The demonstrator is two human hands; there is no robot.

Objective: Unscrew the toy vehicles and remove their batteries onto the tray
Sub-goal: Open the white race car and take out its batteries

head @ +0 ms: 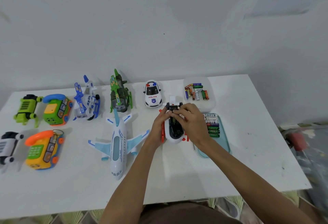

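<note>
Left of the hands lies a white toy plane. The left hand grips the side of a white and orange toy vehicle. The right hand pinches its black end. Just right of the hands, batteries lie in a row on the blue tray.

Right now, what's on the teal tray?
A row of batteries lies on the teal tray, white ones farther, green ones nearer. The right hand covers the tray's left edge, so anything there is hidden.
</note>
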